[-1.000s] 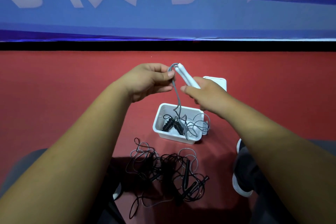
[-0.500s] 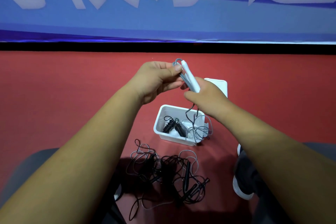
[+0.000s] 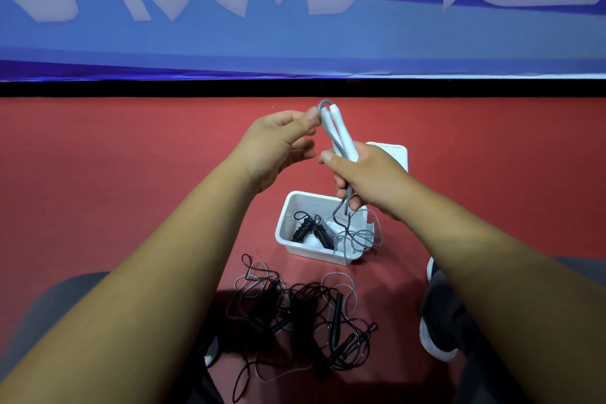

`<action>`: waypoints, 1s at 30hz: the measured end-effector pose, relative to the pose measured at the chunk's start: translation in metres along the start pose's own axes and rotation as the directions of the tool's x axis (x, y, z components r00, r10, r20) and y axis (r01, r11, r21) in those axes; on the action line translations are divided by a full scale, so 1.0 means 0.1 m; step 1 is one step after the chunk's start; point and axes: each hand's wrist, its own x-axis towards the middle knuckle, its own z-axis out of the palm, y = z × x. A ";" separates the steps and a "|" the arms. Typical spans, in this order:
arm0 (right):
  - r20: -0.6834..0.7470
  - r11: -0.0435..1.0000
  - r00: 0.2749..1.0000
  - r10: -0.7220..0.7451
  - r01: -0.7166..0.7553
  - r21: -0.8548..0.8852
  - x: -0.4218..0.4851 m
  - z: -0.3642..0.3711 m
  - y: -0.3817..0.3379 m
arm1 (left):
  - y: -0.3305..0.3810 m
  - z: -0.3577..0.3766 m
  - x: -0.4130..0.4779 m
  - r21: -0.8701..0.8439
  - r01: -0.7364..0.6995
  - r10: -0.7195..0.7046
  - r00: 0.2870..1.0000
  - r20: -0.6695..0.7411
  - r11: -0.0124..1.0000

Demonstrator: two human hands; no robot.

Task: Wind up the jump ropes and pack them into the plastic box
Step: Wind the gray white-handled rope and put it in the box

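Observation:
My right hand [image 3: 370,177] grips two white jump rope handles [image 3: 341,133] held together, tips pointing up and away. My left hand [image 3: 278,147] pinches the grey cord [image 3: 323,105] where it loops over the handle tips. The cord runs down along the handles through my right fist, and its loose coils [image 3: 357,236] hang into and over the right side of the white plastic box [image 3: 285,223] on the red floor. A wound black jump rope [image 3: 310,229] lies inside the box.
A tangled pile of black and grey jump ropes [image 3: 305,315] lies on the floor in front of the box. The box's white lid [image 3: 393,151] sits behind my right hand. A white-soled shoe [image 3: 433,331] is at the right. A blue banner wall stands beyond.
My right hand has turned the handles more upright and closed lower round them. My left hand's pinch followed to the handle tips, and the hanging cord shifted right over the box.

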 end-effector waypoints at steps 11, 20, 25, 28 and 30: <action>-0.060 0.908 0.998 0.009 0.017 0.419 -0.05 -0.15 -0.30 | -0.42 0.07 -0.12 0.249 0.159 -0.281 0.746 0.603 0.955; -0.100 0.911 0.995 -0.018 0.057 0.409 -0.12 -0.28 -0.35 | -0.36 0.00 -0.06 0.625 -0.047 -0.316 0.831 0.458 0.780; -0.080 0.884 0.997 0.006 0.032 0.467 -0.13 -0.30 -0.33 | -0.34 -0.03 0.01 0.773 -0.103 -0.107 0.971 0.215 0.626; -0.028 0.898 0.999 0.042 -0.025 0.440 -0.10 -0.30 -0.31 | -0.27 -0.09 0.06 0.831 -0.153 0.100 0.988 0.117 0.535; 0.028 0.910 0.997 0.076 -0.081 0.406 -0.08 -0.29 -0.27 | -0.24 -0.13 0.10 0.843 -0.160 0.210 0.976 0.058 0.513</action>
